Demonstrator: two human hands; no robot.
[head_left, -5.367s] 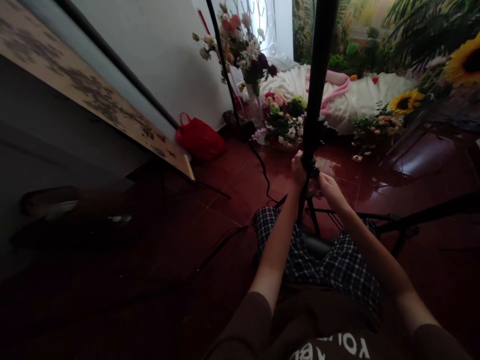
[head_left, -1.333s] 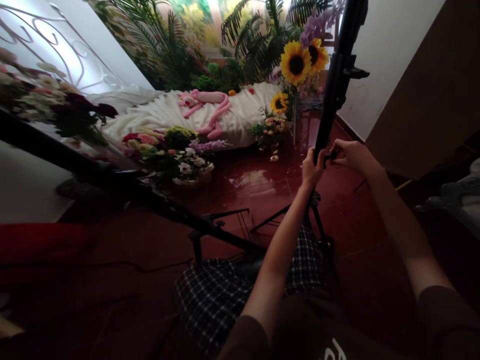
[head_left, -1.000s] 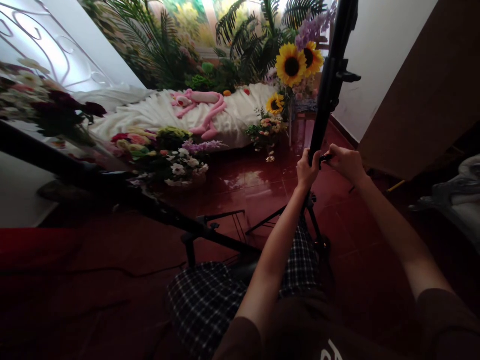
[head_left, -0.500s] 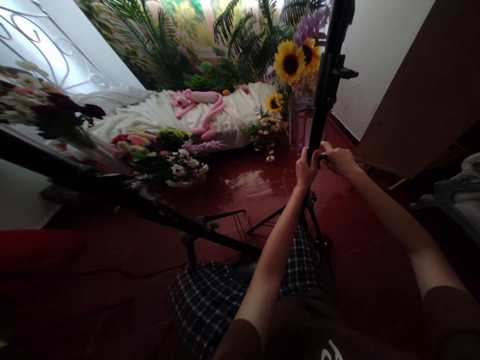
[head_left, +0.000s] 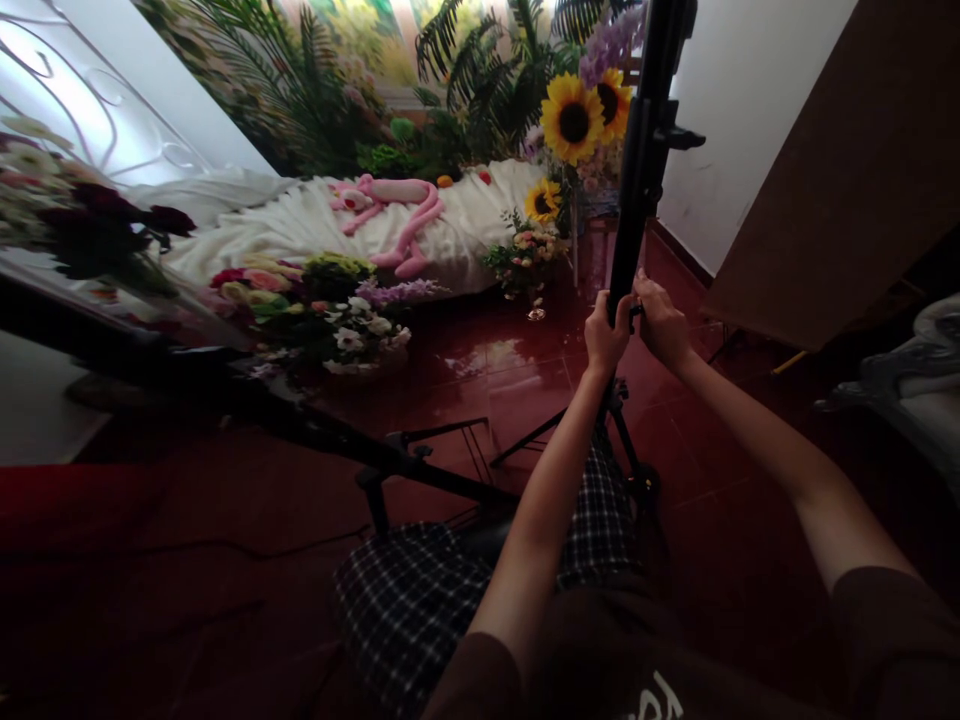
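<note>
A tall black tripod stand (head_left: 636,190) rises in front of me, slightly tilted, its spread legs low on the floor. My left hand (head_left: 607,335) is wrapped round its pole. Just to the right, my right hand (head_left: 663,318) is closed at a small black clamp knob (head_left: 636,312) on the pole, fingers bent about it. A second black lever (head_left: 681,138) sticks out to the right higher up the pole. The top of the stand runs out of view.
Another black stand (head_left: 300,420) slants across the left. Beyond lie a white-draped bench (head_left: 480,230) with a pink plush toy (head_left: 401,215), sunflowers (head_left: 574,118) and flower baskets (head_left: 360,330). A brown panel (head_left: 795,190) leans at right, near a silver ornate chair (head_left: 892,380). A cable crosses the floor.
My right hand has turned about the knob, its fingers now pointing more upward. My left hand keeps its grip on the pole. The view has shifted slightly.
</note>
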